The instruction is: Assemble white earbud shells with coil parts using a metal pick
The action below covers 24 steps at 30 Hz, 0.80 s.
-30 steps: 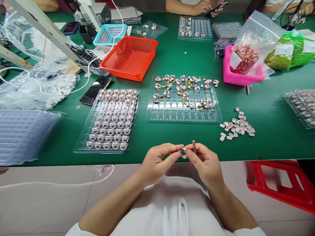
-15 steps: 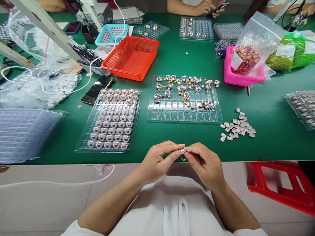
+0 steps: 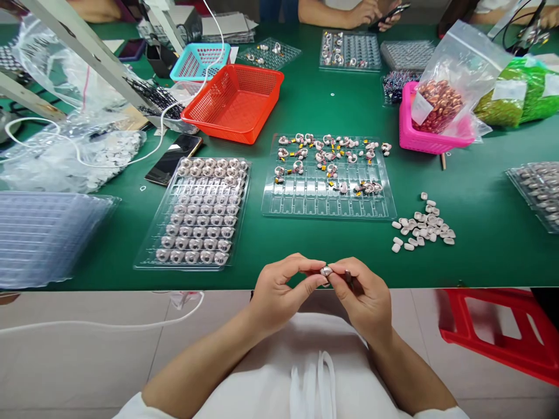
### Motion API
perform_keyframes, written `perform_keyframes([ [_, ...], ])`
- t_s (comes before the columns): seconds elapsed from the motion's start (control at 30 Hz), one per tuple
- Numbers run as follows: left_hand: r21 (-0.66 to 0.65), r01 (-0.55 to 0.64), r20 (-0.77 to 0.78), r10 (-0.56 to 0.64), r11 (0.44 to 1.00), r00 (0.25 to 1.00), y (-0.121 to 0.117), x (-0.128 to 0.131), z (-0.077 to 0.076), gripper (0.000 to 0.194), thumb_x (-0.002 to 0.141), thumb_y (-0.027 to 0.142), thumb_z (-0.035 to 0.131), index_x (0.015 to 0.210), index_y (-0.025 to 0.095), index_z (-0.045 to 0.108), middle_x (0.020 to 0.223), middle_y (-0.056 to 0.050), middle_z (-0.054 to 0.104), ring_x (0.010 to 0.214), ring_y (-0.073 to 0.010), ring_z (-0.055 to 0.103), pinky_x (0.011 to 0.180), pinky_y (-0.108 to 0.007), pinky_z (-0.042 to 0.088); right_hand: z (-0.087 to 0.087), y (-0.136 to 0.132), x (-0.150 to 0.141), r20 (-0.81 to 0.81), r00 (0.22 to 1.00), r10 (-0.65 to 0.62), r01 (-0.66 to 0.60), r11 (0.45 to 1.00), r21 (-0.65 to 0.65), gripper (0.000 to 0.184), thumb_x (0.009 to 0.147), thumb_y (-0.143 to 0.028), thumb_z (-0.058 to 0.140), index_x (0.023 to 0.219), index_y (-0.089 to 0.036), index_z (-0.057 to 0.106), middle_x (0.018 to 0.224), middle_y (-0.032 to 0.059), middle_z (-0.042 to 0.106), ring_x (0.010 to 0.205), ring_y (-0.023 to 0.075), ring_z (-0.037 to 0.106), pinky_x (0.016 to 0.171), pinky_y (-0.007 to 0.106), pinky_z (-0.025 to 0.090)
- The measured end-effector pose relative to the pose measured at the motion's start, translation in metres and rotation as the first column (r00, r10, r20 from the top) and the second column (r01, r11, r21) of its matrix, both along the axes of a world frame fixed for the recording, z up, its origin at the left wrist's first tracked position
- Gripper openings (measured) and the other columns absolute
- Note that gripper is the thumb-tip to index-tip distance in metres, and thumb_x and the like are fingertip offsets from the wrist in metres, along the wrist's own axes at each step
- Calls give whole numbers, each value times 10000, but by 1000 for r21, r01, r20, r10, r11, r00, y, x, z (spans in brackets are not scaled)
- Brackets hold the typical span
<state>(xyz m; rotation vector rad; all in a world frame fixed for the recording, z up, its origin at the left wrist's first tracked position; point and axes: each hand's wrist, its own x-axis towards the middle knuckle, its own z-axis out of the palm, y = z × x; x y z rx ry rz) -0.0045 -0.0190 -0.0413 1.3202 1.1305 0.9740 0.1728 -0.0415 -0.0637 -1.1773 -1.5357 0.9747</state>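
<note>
At the table's front edge, my left hand (image 3: 283,291) and my right hand (image 3: 364,294) meet, fingertips pinching a small shiny silver-beige part (image 3: 326,272) between them. A dark thin piece (image 3: 348,277) shows among the fingers of my right hand; most of it is hidden. Ahead lies a clear plastic tray (image 3: 301,203) holding small ring-shaped parts with wires and yellow tabs. Left of it, another clear tray (image 3: 240,233) is filled with rows of silver-beige housings (image 3: 191,256). To the right, small whitish caps (image 3: 421,226) lie loose in a pile.
An orange-red basket (image 3: 238,107), a light blue basket (image 3: 198,61) and a black phone (image 3: 172,157) are at the left. A pink basket (image 3: 437,141) carries a bag of copper-coloured parts (image 3: 439,105). Stacked clear trays (image 3: 48,233) lie far left. A red stool (image 3: 458,314) stands lower right. Across the table, a person's hands hold a phone.
My hands have turned slightly, tilting the small part between the fingertips. The dark thin piece now shows upright by my right fingers. The tabletop things keep their places.
</note>
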Motion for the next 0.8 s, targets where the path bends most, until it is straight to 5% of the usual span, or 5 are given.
perform_keyframes([
  [0.37, 231, -10, 6, 9, 973, 1000, 3, 2, -2, 184, 833, 147, 691, 1004, 148, 761, 851, -69, 761, 767, -111, 664, 711, -223, 545, -8, 0, 1, -10, 1000, 12, -10, 986, 165, 371, 858, 18, 629, 1130, -235, 634, 1006, 58, 666, 874, 149, 639, 648, 255, 522],
  [0.7, 205, -23, 0, 24, 978, 1000, 1, 1, -2, 170, 835, 168, 694, 986, 156, 770, 845, -74, 758, 763, -120, 673, 697, -225, 547, -2, 8, 2, 163, 986, 22, -76, 939, 335, 440, 834, 33, 635, 1185, -229, 593, 1026, 83, 642, 870, 144, 634, 671, 253, 556],
  [0.8, 181, -24, 7, 23, 983, 1000, 1, 0, -2, 163, 836, 171, 693, 978, 142, 768, 844, -72, 757, 761, -108, 667, 695, -208, 539, 3, 9, 4, 152, 986, 70, -113, 949, 294, 406, 844, 20, 634, 1171, -220, 602, 1024, 79, 650, 873, 139, 633, 658, 233, 538],
])
